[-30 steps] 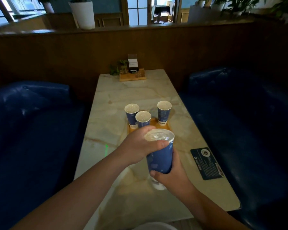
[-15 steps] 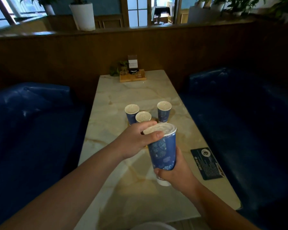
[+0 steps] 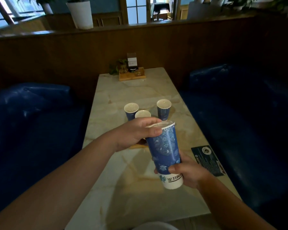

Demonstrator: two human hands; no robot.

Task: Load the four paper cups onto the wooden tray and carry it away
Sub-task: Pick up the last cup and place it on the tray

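A glossy veined marble table top (image 3: 140, 90), shiny blue leather benches (image 3: 32, 103) and a matt blue patterned paper cup (image 3: 164, 146) under a clear plastic lid (image 3: 160, 125) are seen.

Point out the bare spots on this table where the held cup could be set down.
Bare marble lies between the three standing cups and the far condiment tray, and along the table's near end under both forearms, left of the dark card. It is crowded around the cups, where the left hand hides the wooden tray.
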